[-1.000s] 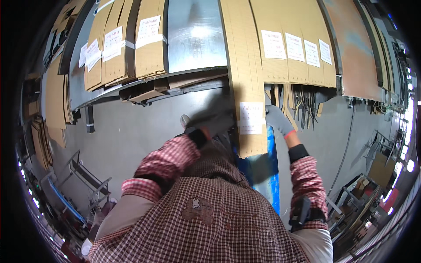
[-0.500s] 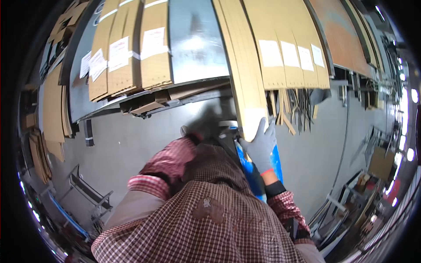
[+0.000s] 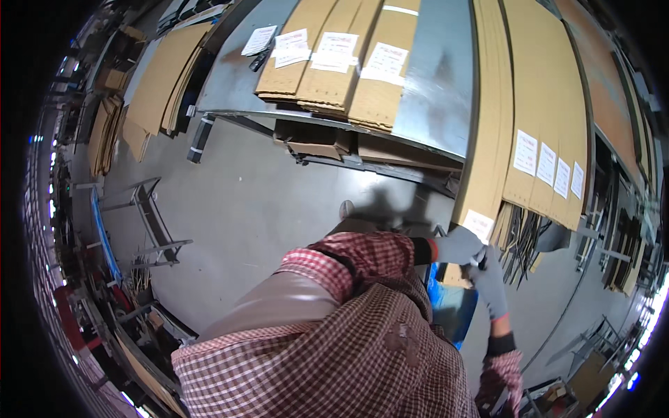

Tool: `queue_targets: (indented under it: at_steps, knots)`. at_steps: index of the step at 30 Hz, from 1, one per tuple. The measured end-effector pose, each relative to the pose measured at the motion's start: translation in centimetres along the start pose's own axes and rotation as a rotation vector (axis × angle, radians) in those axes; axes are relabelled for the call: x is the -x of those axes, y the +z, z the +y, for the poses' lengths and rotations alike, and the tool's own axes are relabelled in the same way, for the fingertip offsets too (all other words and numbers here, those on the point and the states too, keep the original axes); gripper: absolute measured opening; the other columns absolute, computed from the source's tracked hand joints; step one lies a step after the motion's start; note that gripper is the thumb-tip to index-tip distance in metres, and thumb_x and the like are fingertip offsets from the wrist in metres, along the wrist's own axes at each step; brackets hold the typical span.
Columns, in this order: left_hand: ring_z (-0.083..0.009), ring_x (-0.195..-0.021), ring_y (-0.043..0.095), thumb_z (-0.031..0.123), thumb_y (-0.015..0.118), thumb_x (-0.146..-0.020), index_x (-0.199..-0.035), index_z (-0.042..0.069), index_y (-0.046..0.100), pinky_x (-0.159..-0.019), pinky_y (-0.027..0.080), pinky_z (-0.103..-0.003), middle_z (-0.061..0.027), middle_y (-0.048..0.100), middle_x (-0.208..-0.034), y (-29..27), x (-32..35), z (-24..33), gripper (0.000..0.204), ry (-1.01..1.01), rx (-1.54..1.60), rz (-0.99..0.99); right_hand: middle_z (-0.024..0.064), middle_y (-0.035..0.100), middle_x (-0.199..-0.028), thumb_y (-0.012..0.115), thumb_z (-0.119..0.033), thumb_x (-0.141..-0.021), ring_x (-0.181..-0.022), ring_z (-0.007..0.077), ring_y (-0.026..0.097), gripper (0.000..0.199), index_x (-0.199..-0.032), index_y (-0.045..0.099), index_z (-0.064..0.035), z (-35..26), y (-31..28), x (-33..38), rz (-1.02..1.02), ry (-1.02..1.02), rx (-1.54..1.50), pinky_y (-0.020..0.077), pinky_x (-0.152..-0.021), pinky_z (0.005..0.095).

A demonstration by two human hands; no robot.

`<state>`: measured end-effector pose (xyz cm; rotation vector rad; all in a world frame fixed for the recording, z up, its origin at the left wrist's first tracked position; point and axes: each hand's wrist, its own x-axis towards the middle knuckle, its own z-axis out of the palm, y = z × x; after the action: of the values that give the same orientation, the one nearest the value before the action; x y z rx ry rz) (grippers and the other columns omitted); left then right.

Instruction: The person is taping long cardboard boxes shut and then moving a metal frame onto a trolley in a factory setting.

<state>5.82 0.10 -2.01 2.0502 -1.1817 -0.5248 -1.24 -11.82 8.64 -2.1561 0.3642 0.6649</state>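
Two gloved hands: I see the left hand (image 3: 458, 246) and right hand (image 3: 491, 280) close together at the near end.
Fingers: partly hidden; I cannot tell what either set grips.
Long cardboard pack (image 3: 489, 118): overhangs the metal table (image 3: 437, 83).
White label (image 3: 478, 224): already on it, as on the neighbouring packs (image 3: 547, 104).
Left over: near-end handling, I judge; this pack looks unfinished.

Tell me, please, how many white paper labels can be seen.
9: four labels left of the cardboard strip at the hands, one label on its near end, four labels right of it. Others may be hidden.
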Motion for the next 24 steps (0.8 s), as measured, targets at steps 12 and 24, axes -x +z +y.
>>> queue_targets:
  at_steps: [12,24]
  knots:
    - [-0.0295,-0.074,0.065,0.038,0.053,-0.088,-0.119,0.018,0.061,-0.062,0.05,-0.043,-0.0123,0.066,-0.078,-0.8,-1.0,2.0,0.038,0.021,-0.107,-0.068,0.0117,0.071,-0.095,0.054,-0.022,-0.085,-0.093,0.0297,0.069,0.023,-0.098,0.072,-0.0165,17.2,-7.9,-12.1,-0.197,0.171,1.227,0.0535,-0.074,0.0438]
    - [-0.0224,-0.082,0.062,0.017,0.066,-0.082,-0.139,-0.014,0.027,-0.078,0.051,-0.029,-0.0187,0.064,-0.094,0.6,7.2,-2.2,0.076,-0.408,0.405,-0.219,0.0178,0.065,-0.081,0.055,-0.013,-0.081,-0.071,0.0313,0.063,0.03,-0.109,0.062,-0.0044,3.8,-6.8,-1.4,-0.35,-0.025,0.537,0.0491,-0.066,0.0366]
